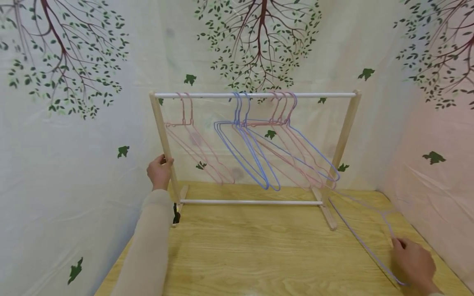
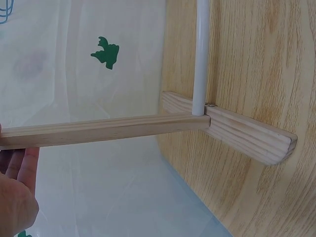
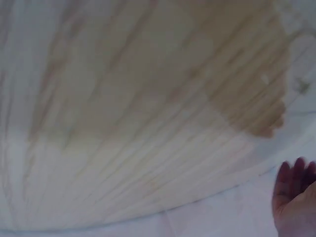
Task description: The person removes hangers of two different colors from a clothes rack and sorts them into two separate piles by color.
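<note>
My left hand (image 1: 160, 172) grips the left wooden post (image 1: 160, 128) of a clothes rack, about midway up. In the left wrist view its fingers (image 2: 28, 168) lie against the post's side. Low at the right, my right hand (image 1: 414, 262) holds a pale purple hanger (image 1: 388, 224) by its hook end. That hanger tilts over the table, to the right of the rack. Pink hangers (image 1: 191, 107) hang at the left of the white top rail (image 1: 214, 95), blue hangers (image 1: 267, 181) around the middle, and more pink hangers (image 1: 285, 109) right of them. The right wrist view is blurred.
A wood-grain table (image 1: 237, 246) bears the rack. The rack has a lower white rail (image 1: 252, 202) and wooden feet (image 1: 326, 211). A small black object (image 1: 176, 214) is at the left foot. Curtains (image 1: 89, 164) with tree and leaf prints stand around the table.
</note>
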### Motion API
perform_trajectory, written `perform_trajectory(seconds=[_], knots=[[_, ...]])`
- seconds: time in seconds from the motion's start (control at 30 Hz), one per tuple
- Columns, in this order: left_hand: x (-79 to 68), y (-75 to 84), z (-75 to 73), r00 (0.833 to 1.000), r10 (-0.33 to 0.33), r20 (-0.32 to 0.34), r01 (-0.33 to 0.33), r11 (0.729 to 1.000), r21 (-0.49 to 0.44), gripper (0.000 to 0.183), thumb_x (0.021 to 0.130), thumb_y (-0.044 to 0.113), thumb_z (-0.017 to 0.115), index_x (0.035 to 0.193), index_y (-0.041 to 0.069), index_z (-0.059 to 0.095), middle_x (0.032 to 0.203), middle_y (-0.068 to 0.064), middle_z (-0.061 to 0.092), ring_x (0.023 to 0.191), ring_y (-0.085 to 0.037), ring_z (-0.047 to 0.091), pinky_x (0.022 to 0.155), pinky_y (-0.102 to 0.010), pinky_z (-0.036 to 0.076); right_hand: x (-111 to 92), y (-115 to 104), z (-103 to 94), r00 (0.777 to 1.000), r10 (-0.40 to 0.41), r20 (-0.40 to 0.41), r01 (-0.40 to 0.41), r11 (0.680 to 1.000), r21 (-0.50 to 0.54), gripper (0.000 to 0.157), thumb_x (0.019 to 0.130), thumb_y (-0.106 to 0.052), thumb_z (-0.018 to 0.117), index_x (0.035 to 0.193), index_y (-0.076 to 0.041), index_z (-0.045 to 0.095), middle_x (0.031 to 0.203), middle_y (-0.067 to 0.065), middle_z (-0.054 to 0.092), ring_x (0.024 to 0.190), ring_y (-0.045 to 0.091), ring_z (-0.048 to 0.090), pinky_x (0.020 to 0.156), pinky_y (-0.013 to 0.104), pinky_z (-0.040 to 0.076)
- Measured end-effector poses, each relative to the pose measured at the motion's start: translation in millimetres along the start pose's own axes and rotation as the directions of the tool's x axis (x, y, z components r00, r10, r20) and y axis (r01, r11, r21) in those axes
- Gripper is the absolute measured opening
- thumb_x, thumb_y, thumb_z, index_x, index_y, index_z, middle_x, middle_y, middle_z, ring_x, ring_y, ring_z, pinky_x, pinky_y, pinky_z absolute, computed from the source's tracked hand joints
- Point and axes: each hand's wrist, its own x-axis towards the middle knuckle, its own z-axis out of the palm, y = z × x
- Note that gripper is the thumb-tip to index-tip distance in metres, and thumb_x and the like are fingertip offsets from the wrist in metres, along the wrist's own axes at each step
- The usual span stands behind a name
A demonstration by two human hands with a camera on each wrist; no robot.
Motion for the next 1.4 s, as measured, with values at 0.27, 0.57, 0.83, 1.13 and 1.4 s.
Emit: perform_trajectory(seconds=[0.27,0.57,0.83,1.13,1.4], knots=[[-0.7,1.9,0.7,1.0,-0.005,-0.007,0.005,1.0,-0.002,0.035,0.097,0.018,0.065,0.128,0.002,0.066,0.118,-0.02,0.068,0.105,-0.035,0.064,0.092,-0.044,0.05,14.4,-11.2,-4.8,0.992,-0.076,-0.1,0.077,0.997,0.012,0.051,0.104,-0.033,0.041,0.125,0.01,0.057,0.117,0.03,0.063,0.091,0.048,0.062,0.05,0.039,0.043],[-2.7,2.4,0.3,1.0,-0.004,-0.007,0.004,1.0,-0.005,0.035,0.097,0.018,0.066,0.128,0.002,0.066,0.118,-0.021,0.068,0.106,-0.036,0.063,0.094,-0.045,0.049,25.6,-70.7,-19.6,0.954,-0.1,-0.284,0.149,0.976,0.157,0.042,0.102,-0.027,0.046,0.121,0.006,0.066,0.104,0.027,0.068,0.087,0.044,0.062,0.06,0.046,0.042],[-4.4,4.5,1.0,1.0,-0.014,-0.025,0.014,1.0,-0.001,0.034,0.097,0.018,0.066,0.127,0.002,0.067,0.118,-0.021,0.068,0.108,-0.036,0.062,0.097,-0.043,0.047,43.5,-138.8,-47.9,0.908,-0.09,-0.409,0.219,0.935,0.28,0.038,0.102,-0.026,0.049,0.121,0.0,0.069,0.108,0.023,0.068,0.077,-0.007,0.046,0.081,0.041,0.04],[-5.8,4.3,0.5,1.0,0.002,-0.031,-0.001,1.0,0.025,0.03,0.096,0.017,0.067,0.119,-0.001,0.071,0.115,-0.02,0.069,0.108,-0.037,0.061,0.1,-0.045,0.044,53.5,-205.0,-71.0,0.867,-0.124,-0.482,0.322,0.878,0.354,0.035,0.1,-0.028,0.054,0.119,-0.004,0.072,0.107,0.02,0.07,0.072,-0.022,0.038,0.074,0.014,0.033],[-3.6,2.8,-0.1,1.0,-0.024,-0.013,0.024,1.0,0.003,0.031,0.097,0.018,0.066,0.121,-0.001,0.07,0.118,-0.02,0.068,0.107,-0.036,0.062,0.098,-0.044,0.046,56.6,-248.2,-84.1,0.84,-0.197,-0.505,0.415,0.833,0.366,0.033,0.099,-0.027,0.058,0.113,-0.001,0.074,0.102,0.021,0.071,0.074,-0.018,0.041,0.072,0.011,0.035]])
